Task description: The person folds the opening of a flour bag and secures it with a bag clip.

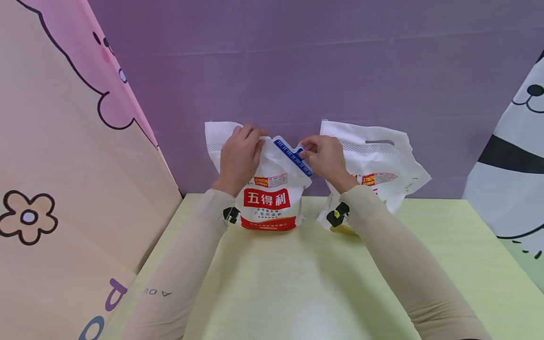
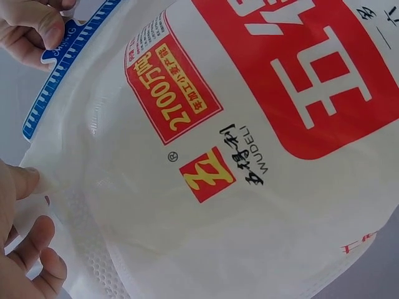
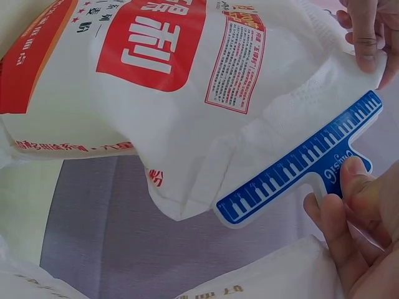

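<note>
Pinching blue clip point(image 1: 293, 156) in right hand point(image 1: 326, 156) fingers, set over first white bag's point(image 1: 267, 172) top edge, about 2 o'clock. Pinching same edge near 11 o'clock with left hand point(image 1: 240, 158) fingers. Readable on bag: 五得利 on red, WUDELI, 2700万吨, 年加工小麦产能. On clip: piano-key print plus lettering, seemingly "Music". Also marked 2700: second white bag point(image 1: 374, 158), at 3 o'clock of the first, tilted, slot handle up top; finer print too small to read. Narrow gap between bags. Both near far edge of counter point(image 1: 276, 283), just before purple cloth point(image 1: 323, 71); more counter toward 6 o'clock, between beige sleeves point(image 1: 182, 264). At 9 o'clock, cartoon panel point(image 1: 72, 174) with flower point(image 1: 29, 217); at 3 o'clock, black-banded white animal print point(image 1: 510, 189).
</note>
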`<action>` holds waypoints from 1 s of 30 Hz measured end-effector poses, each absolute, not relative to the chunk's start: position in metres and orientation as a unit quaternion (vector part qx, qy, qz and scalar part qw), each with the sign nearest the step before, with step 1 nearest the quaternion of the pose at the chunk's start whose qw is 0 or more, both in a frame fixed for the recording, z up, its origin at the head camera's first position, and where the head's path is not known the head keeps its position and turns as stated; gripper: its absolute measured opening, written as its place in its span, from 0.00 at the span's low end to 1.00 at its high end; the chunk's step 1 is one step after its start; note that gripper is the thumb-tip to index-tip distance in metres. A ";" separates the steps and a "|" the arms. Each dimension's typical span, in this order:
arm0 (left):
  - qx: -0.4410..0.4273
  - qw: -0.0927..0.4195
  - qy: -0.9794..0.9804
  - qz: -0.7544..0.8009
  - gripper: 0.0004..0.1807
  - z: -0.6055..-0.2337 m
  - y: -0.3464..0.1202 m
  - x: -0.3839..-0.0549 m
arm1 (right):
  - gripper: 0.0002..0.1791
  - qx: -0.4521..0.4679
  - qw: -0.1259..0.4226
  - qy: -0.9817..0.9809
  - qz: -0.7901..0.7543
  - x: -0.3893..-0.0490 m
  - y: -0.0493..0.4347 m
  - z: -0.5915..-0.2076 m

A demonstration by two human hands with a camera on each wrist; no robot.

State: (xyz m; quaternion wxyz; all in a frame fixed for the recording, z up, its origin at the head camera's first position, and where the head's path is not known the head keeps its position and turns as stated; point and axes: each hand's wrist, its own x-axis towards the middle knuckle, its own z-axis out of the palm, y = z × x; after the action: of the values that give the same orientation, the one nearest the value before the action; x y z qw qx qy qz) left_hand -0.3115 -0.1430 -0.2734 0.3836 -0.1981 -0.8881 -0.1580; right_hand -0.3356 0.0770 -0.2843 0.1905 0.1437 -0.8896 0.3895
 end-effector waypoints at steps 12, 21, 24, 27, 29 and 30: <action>-0.194 0.382 -0.890 -0.155 0.14 -0.273 -0.141 -0.310 | 0.10 0.143 0.177 -0.890 0.394 -0.338 0.077 -0.287; -0.194 0.385 -0.889 -0.156 0.14 -0.274 -0.141 -0.310 | 0.10 0.138 0.164 -0.891 0.400 -0.338 0.077 -0.288; -0.193 0.385 -0.888 -0.158 0.14 -0.273 -0.141 -0.310 | 0.10 0.141 0.163 -0.891 0.400 -0.337 0.077 -0.288; -0.191 0.384 -0.889 -0.160 0.14 -0.273 -0.141 -0.309 | 0.10 0.142 0.159 -0.891 0.400 -0.337 0.076 -0.289; -0.190 0.384 -0.889 -0.160 0.14 -0.274 -0.140 -0.309 | 0.11 0.143 0.157 -0.892 0.399 -0.337 0.076 -0.288; -0.190 0.384 -0.889 -0.160 0.14 -0.274 -0.140 -0.309 | 0.11 0.142 0.157 -0.892 0.399 -0.336 0.076 -0.288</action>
State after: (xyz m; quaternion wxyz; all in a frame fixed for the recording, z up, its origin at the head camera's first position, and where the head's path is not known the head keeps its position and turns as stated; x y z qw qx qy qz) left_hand -0.3094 -0.1400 -0.2735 0.3838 -0.1904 -0.8892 -0.1603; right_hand -0.3364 0.0758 -0.2884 0.1566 0.1424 -0.8922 0.3989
